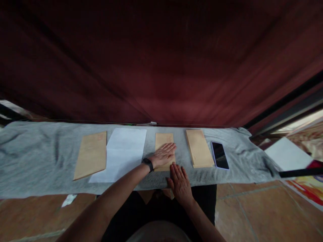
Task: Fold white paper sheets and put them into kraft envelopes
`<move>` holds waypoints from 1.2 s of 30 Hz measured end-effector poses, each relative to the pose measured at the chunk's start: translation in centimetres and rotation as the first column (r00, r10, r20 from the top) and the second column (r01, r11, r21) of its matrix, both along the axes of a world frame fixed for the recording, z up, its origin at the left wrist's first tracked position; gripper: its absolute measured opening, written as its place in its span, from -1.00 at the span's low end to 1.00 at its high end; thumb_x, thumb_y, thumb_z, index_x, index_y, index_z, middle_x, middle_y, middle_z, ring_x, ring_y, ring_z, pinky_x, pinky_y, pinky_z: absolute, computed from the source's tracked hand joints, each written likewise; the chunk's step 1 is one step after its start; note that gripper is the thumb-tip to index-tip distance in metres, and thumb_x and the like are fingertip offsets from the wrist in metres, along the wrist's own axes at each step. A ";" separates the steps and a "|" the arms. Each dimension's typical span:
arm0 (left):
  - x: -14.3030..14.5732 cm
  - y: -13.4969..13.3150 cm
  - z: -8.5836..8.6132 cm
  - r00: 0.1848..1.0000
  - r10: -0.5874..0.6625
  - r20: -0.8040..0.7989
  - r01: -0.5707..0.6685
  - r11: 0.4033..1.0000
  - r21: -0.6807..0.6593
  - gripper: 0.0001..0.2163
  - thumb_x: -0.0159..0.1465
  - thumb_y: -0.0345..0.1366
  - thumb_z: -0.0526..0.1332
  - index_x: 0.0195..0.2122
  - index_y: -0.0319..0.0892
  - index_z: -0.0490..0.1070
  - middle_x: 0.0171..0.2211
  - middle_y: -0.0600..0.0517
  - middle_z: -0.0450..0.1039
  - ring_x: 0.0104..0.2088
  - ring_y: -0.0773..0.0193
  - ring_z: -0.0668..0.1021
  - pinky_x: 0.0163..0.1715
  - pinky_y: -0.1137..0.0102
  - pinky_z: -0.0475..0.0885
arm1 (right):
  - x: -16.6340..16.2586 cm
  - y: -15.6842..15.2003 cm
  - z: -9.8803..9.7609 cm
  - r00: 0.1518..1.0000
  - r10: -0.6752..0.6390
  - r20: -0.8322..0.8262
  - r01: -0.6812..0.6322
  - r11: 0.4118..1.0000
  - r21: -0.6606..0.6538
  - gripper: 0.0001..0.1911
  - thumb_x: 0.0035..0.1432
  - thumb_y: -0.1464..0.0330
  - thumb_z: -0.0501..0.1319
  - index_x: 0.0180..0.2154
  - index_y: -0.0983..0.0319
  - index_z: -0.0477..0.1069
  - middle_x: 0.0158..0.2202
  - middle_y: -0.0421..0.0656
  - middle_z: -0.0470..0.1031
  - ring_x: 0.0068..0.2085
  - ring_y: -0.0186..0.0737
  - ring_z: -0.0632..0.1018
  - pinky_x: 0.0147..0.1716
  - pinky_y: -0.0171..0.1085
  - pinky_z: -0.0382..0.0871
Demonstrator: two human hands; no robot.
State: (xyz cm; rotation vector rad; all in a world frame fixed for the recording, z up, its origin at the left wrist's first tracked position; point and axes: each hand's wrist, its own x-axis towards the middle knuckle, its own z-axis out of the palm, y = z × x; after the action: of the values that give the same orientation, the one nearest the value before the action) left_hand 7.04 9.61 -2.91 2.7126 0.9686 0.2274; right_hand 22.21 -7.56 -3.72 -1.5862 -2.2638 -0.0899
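A tan paper envelope [163,137] lies upright in front of me on the grey cloth. My left hand [164,154] rests flat across its middle, fingers stretched to the right; a dark band circles that wrist. At the envelope's lower right corner is my right hand [180,179], its fingers extended forward and the thumb apart, fingertips at the envelope's edge. A white sheet [126,151] with a crease across it lies left of the envelope. To the right sits a stack of tan envelopes [200,148].
Another pile of tan envelopes [92,153] overlaps the white sheet's left side. A phone [220,155] with a dark screen lies right of the stack. The grey cloth [37,158] covers a narrow surface against a dark red panel [164,77]. Tiled floor [264,208] shows below.
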 end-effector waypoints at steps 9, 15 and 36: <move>-2.2 -6.8 1.6 0.999 -0.049 0.020 0.049 0.999 -0.012 -0.51 0.52 -0.12 -0.13 0.41 -0.14 0.09 0.42 -0.06 0.11 0.42 0.26 0.15 0.38 0.25 0.05 | 0.0 -0.2 -0.4 0.999 -0.001 -0.034 0.002 0.999 0.035 -0.44 0.45 0.25 0.02 0.38 0.29 0.10 0.35 0.04 0.27 0.36 0.00 0.30 0.33 0.07 0.17; -3.8 -11.6 1.4 0.999 0.039 0.016 -0.040 0.990 0.136 -0.37 0.47 0.03 -0.05 0.45 -0.21 -0.03 0.43 -0.14 0.06 0.43 0.18 0.11 0.39 0.19 0.04 | 0.0 -0.3 -0.4 1.000 -0.014 -0.023 0.014 1.000 0.020 -0.38 0.46 0.27 -0.03 0.44 0.31 -0.06 0.40 0.05 0.17 0.39 0.00 0.24 0.35 0.08 0.10; -1.2 -14.0 0.0 0.906 0.423 -0.016 -0.404 0.876 0.262 -0.44 0.33 -0.50 -0.03 0.39 -0.33 0.13 0.27 -0.28 0.34 0.30 -0.01 0.38 0.22 0.08 0.36 | -0.2 4.7 -0.2 0.537 -0.259 -0.803 0.149 0.966 -0.211 -0.70 0.31 0.16 0.11 -0.16 0.20 0.51 -0.30 -0.10 0.56 -0.29 -0.12 0.56 -0.30 -0.16 0.51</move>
State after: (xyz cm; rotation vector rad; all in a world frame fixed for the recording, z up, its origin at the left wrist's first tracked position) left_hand 5.84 -4.39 -2.91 2.7129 1.6463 0.3549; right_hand 22.04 -2.84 -3.88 -1.4795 -1.3343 0.6292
